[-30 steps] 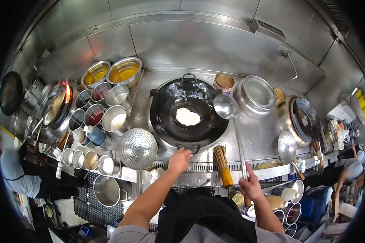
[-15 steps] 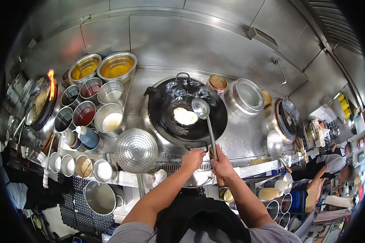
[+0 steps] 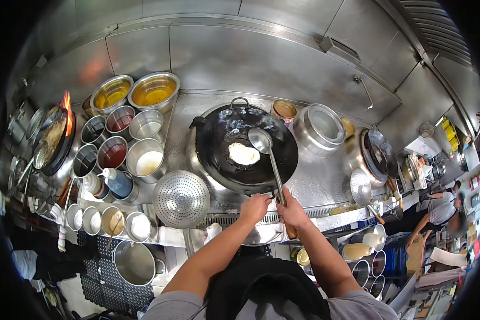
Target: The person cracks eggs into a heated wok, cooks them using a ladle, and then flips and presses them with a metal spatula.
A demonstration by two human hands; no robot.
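Note:
My left hand [image 3: 255, 208] is closed at the near handle of a black wok [image 3: 213, 154], just below its rim. In the middle of the wok lies a white, egg-like piece of food [image 3: 244, 154] with a yellowish edge. My right hand [image 3: 293, 210] is wrapped round the shaft of a metal ladle [image 3: 276, 172], whose wooden end sticks out below the hand. The ladle's bowl hangs just above and right of the food; whether they touch I cannot tell.
Left of the wok are a perforated strainer [image 3: 181, 199], several metal pots of liquids and sauces, and two basins of yellow oil [image 3: 154, 93]. A flame [image 3: 68, 112] burns at the far-left wok. Stacked metal pots [image 3: 324, 129] stand right. Co-workers [image 3: 440, 210] are at far right.
The ladle's bowl has shifted slightly left and up over the wok. The food looks much the same, and my left hand stays at the wok's handle.

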